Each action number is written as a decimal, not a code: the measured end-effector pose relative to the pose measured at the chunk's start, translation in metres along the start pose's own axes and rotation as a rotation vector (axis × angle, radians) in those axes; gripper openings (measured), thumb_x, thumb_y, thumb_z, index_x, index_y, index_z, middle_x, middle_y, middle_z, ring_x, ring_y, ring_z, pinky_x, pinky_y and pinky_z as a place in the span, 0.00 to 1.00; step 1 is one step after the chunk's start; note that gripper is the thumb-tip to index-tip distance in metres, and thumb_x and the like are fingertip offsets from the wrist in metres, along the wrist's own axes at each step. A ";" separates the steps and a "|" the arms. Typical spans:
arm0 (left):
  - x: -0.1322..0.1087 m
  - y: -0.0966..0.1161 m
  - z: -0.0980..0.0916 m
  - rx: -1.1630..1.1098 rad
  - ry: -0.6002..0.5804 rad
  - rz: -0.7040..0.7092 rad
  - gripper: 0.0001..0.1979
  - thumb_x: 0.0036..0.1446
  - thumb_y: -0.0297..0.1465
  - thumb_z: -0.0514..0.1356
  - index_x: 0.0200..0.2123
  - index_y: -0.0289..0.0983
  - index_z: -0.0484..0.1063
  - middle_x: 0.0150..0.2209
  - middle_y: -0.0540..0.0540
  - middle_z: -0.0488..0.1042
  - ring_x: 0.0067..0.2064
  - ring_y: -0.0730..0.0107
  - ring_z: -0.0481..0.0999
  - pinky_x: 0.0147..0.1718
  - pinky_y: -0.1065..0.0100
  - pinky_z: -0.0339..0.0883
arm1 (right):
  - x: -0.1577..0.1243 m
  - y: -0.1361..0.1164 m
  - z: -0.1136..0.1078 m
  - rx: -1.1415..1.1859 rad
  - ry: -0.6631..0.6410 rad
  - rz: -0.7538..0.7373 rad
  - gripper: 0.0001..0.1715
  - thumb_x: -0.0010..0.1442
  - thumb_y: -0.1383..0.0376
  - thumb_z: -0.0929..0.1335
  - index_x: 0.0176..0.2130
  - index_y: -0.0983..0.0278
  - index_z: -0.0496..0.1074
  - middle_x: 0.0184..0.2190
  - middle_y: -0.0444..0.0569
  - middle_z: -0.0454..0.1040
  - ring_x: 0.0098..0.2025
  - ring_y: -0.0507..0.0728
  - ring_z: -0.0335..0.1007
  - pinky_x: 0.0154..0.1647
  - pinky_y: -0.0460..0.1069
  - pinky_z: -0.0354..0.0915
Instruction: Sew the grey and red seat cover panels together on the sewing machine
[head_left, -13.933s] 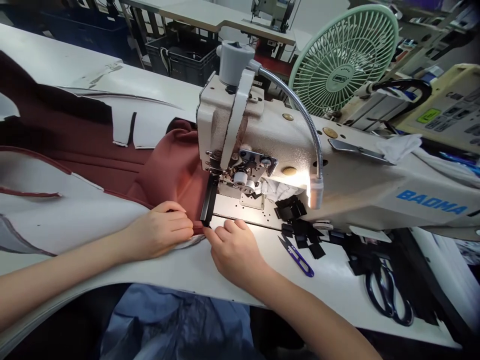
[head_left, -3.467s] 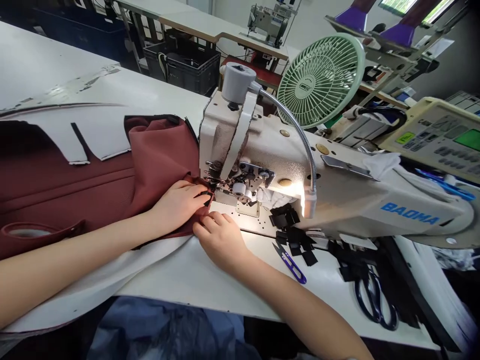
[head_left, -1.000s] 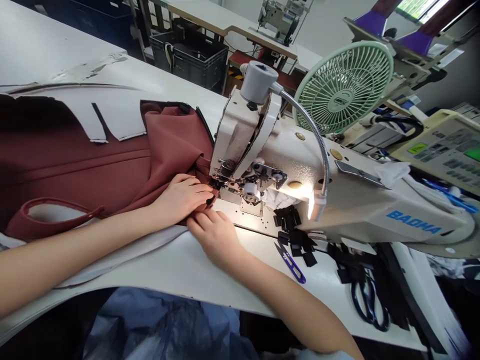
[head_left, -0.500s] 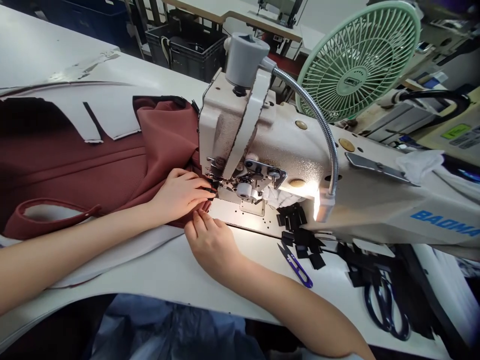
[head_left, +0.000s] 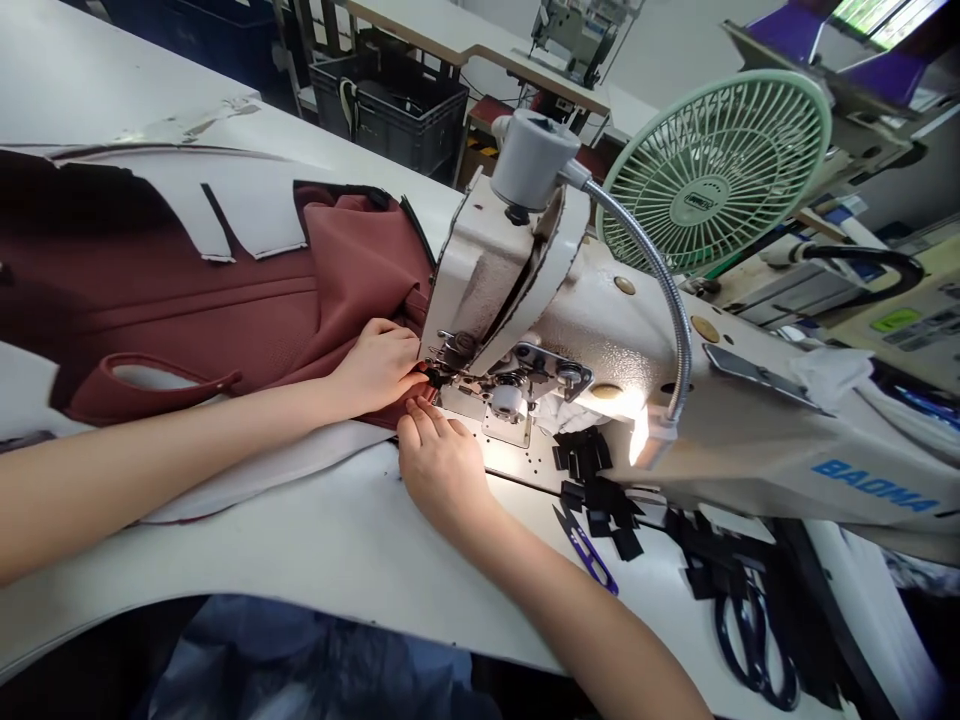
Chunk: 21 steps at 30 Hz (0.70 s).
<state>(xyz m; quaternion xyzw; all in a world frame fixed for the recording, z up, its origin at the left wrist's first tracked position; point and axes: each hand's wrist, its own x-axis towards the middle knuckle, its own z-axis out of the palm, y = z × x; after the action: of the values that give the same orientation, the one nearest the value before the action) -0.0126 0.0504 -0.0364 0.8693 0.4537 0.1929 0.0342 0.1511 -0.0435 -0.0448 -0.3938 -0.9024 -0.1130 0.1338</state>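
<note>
A dark red garment [head_left: 255,300] with white and black inner pieces lies on the left of the table, its near edge running to the needle area of a sewing machine [head_left: 517,390]. My left hand [head_left: 379,370] is closed on the garment just left of the presser foot, thumb and fingertips by a small black piece [head_left: 436,376]. In front of it, my right hand [head_left: 444,460] pinches the garment's front edge at the rim of the metal plate [head_left: 514,455]. Part of the fabric is hidden under my fingers.
Several black fabric tabs [head_left: 592,470], purple thread snips [head_left: 585,550] and dark-handled scissors [head_left: 754,640] lie to the right. A lamp [head_left: 652,440] on a bent metal neck lights the plate. Behind stand a green fan [head_left: 712,190] and a grey crate [head_left: 397,110].
The camera view has shifted, so the machine sits lower in the picture. My left fingers are more bent, and my right hand is a little nearer the presser foot.
</note>
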 end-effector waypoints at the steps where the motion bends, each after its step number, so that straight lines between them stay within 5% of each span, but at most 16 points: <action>1: 0.001 0.000 0.000 -0.001 0.007 0.005 0.06 0.62 0.26 0.57 0.33 0.37 0.73 0.32 0.46 0.78 0.43 0.59 0.76 0.49 0.56 0.58 | 0.001 0.000 0.000 0.006 0.003 0.007 0.12 0.64 0.74 0.61 0.40 0.68 0.73 0.52 0.59 0.78 0.56 0.60 0.74 0.44 0.50 0.71; 21: 0.000 0.001 -0.001 -0.026 0.022 0.031 0.05 0.65 0.28 0.57 0.36 0.36 0.72 0.35 0.48 0.78 0.41 0.67 0.74 0.49 0.60 0.54 | 0.002 0.002 -0.008 0.161 0.073 -0.013 0.07 0.64 0.68 0.64 0.43 0.65 0.70 0.50 0.57 0.79 0.55 0.62 0.74 0.45 0.53 0.69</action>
<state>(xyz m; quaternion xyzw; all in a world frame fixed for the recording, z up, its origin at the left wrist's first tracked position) -0.0119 0.0493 -0.0354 0.8737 0.4378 0.2088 0.0378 0.1527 -0.0431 -0.0360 -0.3716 -0.9055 -0.0552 0.1972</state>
